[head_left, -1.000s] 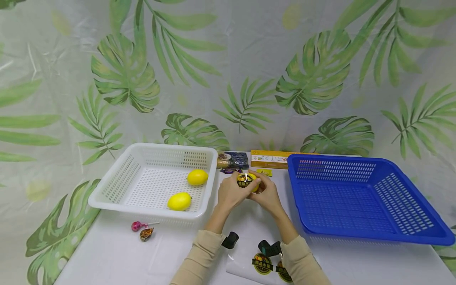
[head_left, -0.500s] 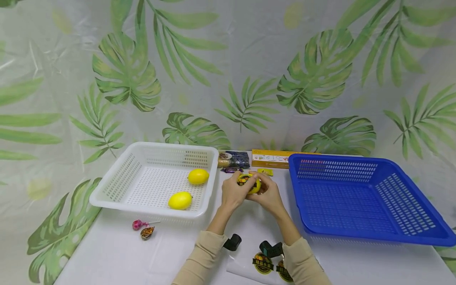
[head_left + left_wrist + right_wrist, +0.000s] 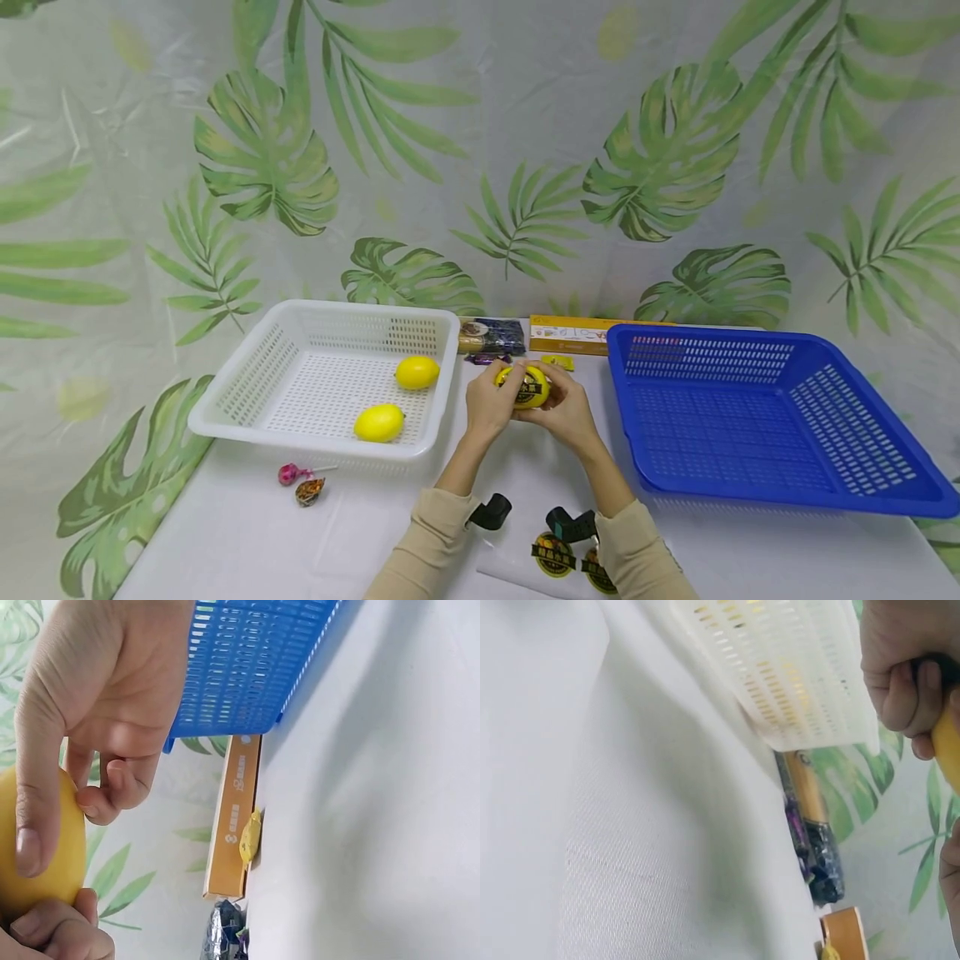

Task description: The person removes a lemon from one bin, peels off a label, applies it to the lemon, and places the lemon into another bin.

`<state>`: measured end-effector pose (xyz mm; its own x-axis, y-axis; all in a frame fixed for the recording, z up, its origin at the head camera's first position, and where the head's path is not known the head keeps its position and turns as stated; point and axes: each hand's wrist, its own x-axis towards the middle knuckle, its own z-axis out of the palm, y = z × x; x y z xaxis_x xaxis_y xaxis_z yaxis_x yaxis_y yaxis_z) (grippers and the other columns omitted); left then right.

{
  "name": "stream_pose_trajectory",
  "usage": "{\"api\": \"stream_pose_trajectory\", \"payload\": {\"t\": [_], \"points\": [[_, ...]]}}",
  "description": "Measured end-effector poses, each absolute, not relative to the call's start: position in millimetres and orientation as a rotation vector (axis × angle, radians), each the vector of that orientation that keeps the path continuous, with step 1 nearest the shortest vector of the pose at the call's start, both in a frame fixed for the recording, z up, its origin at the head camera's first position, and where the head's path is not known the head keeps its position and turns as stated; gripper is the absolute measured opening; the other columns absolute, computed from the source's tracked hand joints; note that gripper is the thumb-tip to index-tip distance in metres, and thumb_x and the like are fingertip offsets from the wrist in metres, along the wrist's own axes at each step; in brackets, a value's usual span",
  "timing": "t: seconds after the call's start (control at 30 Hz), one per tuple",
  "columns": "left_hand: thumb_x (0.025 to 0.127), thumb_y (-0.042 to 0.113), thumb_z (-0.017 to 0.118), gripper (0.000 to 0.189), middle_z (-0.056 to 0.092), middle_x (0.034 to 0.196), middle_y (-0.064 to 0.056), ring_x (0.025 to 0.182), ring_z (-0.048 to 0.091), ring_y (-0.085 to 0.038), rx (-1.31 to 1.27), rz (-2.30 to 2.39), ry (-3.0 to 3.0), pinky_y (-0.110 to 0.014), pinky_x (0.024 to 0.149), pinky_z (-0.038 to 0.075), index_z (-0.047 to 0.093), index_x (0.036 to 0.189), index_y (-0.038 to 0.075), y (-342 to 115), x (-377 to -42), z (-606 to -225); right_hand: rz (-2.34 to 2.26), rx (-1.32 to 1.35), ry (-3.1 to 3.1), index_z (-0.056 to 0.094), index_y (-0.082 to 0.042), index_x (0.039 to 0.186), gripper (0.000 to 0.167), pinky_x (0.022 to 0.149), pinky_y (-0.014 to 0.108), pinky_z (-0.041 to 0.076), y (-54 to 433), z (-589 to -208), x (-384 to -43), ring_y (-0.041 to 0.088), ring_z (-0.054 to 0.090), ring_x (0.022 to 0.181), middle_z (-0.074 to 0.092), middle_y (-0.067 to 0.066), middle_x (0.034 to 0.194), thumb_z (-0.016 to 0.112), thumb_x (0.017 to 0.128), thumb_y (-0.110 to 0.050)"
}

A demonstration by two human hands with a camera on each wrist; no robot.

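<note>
A yellow lemon (image 3: 41, 892) is held between both hands above the middle of the table. On it is a round black-and-gold sticker (image 3: 533, 388). The left hand (image 3: 489, 407) grips the lemon from the left, its thumb lying over the sticker's left part in the head view. From the right, the right hand (image 3: 572, 410) holds the lemon between thumb and fingers. The left wrist view shows the right thumb (image 3: 34, 817) against the lemon's skin. Fingers hide the lemon's underside. Closer to the person lies a white sheet (image 3: 495, 562) with similar stickers (image 3: 553, 554).
A white basket (image 3: 307, 443) with two lemons (image 3: 379, 422) stands left, a blue basket (image 3: 780, 492) right. Behind the hands are an orange box (image 3: 566, 335), a dark packet (image 3: 501, 335) and small wrapped sweets (image 3: 557, 362). A lollipop (image 3: 289, 474) lies front left.
The left thumb has slid leftward across the lemon, uncovering the sticker's right part. The sticker now faces more to the right. Both hands stay in nearly the same place.
</note>
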<state>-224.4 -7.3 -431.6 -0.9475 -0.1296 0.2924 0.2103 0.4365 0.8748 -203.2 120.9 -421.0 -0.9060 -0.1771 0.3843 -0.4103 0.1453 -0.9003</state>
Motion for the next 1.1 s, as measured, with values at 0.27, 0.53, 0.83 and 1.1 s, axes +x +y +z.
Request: {"api": "stream_pose_trajectory", "payload": {"t": [0.27, 0.53, 0.83, 1.1], "points": [[0.095, 0.032, 0.048, 0.038, 0.053, 0.057, -0.002, 0.053, 0.044, -0.014, -0.046, -1.543, -2.367, -0.026, 0.049, 0.034, 0.052, 0.065, 0.01, -13.8, -224.2, -430.9, 1.884, 0.596, -2.266, 0.053, 0.009, 0.124, 0.065, 0.07, 0.02, 0.051, 120.3, -419.3, -203.3, 0.011, 0.055, 0.085, 0.053, 0.026, 0.116, 0.078, 0.064, 0.014], [0.098, 0.029, 0.043, 0.043, 0.044, 0.053, 0.0, 0.05, 0.041, -0.012, -0.114, -1.561, -2.301, -0.023, 0.046, 0.034, 0.045, 0.061, 0.009, -19.1, -221.5, -433.2, 1.91, 0.595, -2.269, 0.052, 0.01, 0.124, 0.066, 0.073, 0.021, 0.052, 121.3, -419.7, -203.5, 0.008, 0.057, 0.087, 0.053, 0.026, 0.115, 0.078, 0.064, 0.015], [0.093, 0.054, 0.044, 0.051, 0.057, 0.064, -0.006, 0.052, 0.05, -0.017, -0.171, -1.28, -2.538, -0.027, 0.044, 0.039, 0.058, 0.087, 0.006, -16.6, -214.9, -430.0, 1.85, 0.556, -2.285, 0.054, 0.006, 0.126, 0.066, 0.071, 0.021, 0.052, 124.9, -440.8, -216.6, 0.014, 0.057, 0.084, 0.053, 0.024, 0.119, 0.079, 0.065, 0.012], [0.073, 0.066, 0.062, 0.06, 0.053, 0.063, -0.003, 0.049, 0.049, -0.013, -0.172, -1.352, -2.605, -0.025, 0.042, 0.039, 0.054, 0.087, 0.008, -16.6, -214.9, -429.1, 1.892, 0.595, -2.229, 0.052, 0.016, 0.122, 0.062, 0.067, 0.021, 0.052, 122.5, -429.2, -207.2, 0.005, 0.057, 0.083, 0.052, 0.031, 0.115, 0.074, 0.064, 0.02]]}}
